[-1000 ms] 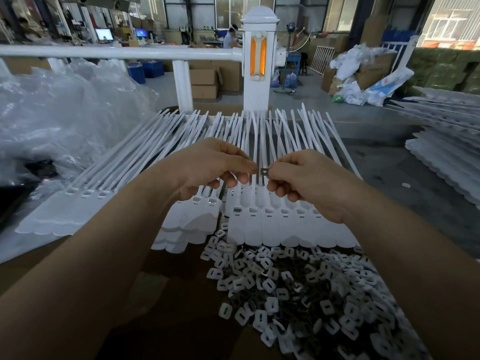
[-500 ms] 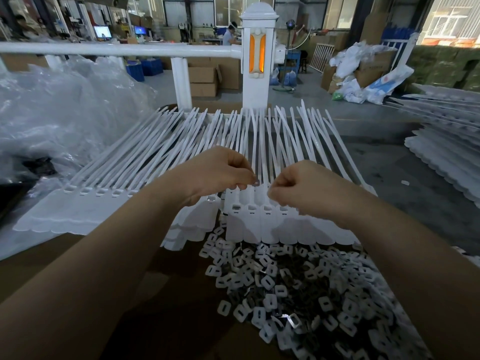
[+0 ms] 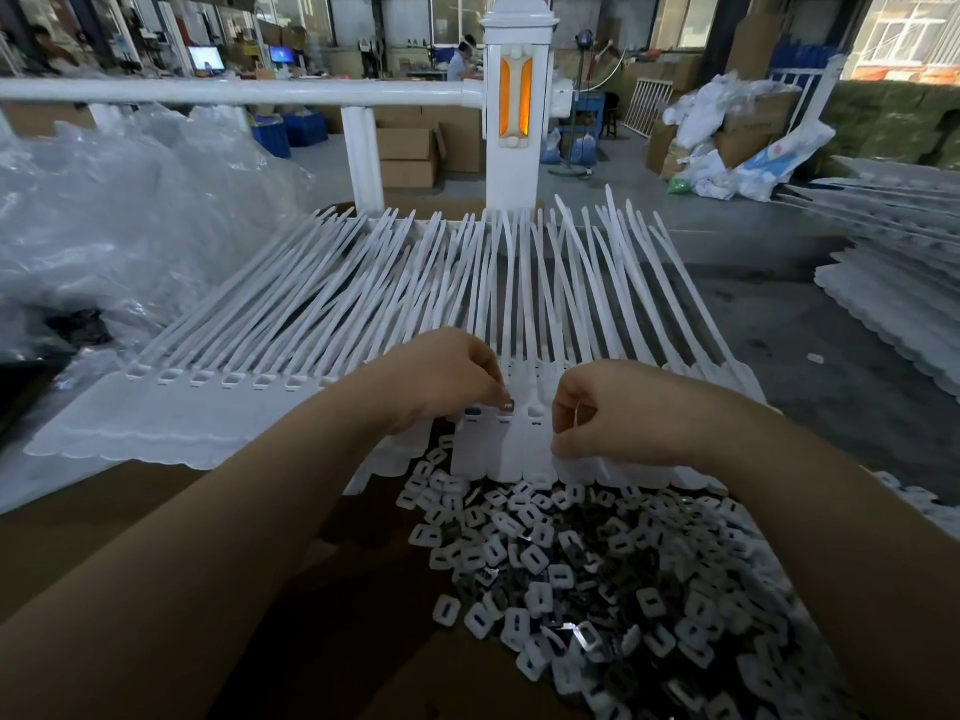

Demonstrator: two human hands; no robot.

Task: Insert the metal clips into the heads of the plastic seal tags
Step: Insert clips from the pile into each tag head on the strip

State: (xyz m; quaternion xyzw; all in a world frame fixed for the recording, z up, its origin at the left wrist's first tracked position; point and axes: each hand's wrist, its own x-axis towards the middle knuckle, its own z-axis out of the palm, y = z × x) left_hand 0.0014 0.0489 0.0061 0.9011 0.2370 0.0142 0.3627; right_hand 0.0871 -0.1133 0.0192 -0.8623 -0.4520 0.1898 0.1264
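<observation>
Rows of white plastic seal tags lie fanned out ahead, heads toward me and tails pointing away. My left hand pinches a small metal clip at its fingertips, right at the slot of a tag head in the middle row. Just to the right, my right hand has its fingers curled, with the fingertips down on the flat flags of the neighbouring tags; nothing shows inside it. A heap of metal clips mixed with small white plastic pieces lies in front of the tags.
Another sheet of joined tags lies to the left on the brown cardboard surface. Crumpled clear plastic bags fill the left side. A white railing post stands behind, and more tag stacks sit at the right.
Both hands came down from above the tag tails to the tag heads. The right hand let go of the clip, which the left hand alone now pinches at a head slot.
</observation>
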